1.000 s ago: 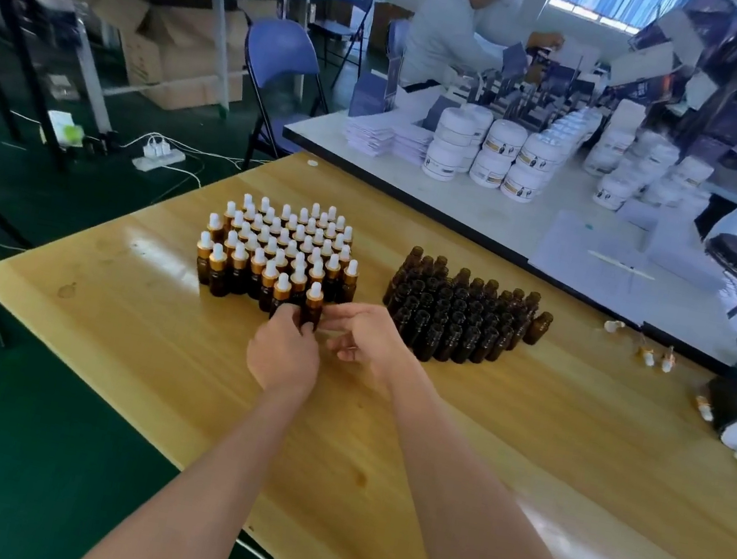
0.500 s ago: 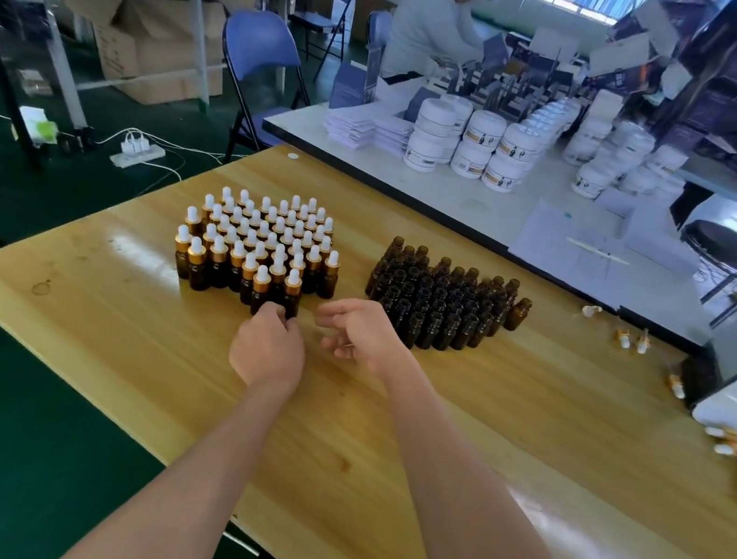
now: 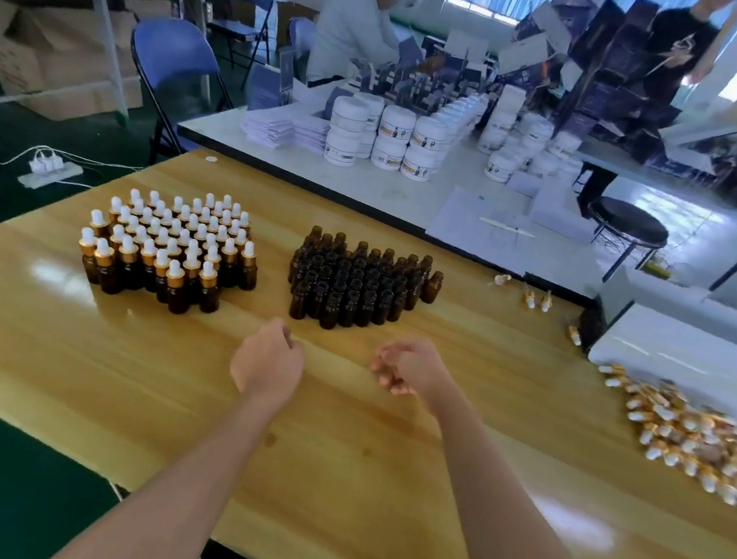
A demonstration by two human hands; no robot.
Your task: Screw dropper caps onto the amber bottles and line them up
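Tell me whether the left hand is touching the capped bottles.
Apart. In the head view, a strip of bare wooden table shows between the left hand and the nearest of the capped bottles.

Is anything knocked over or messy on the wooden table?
Yes, a little. A few stray caps lie scattered near the far edge of the table, away from the big heap of caps on the right. The capped bottles and open bottles all stand upright.
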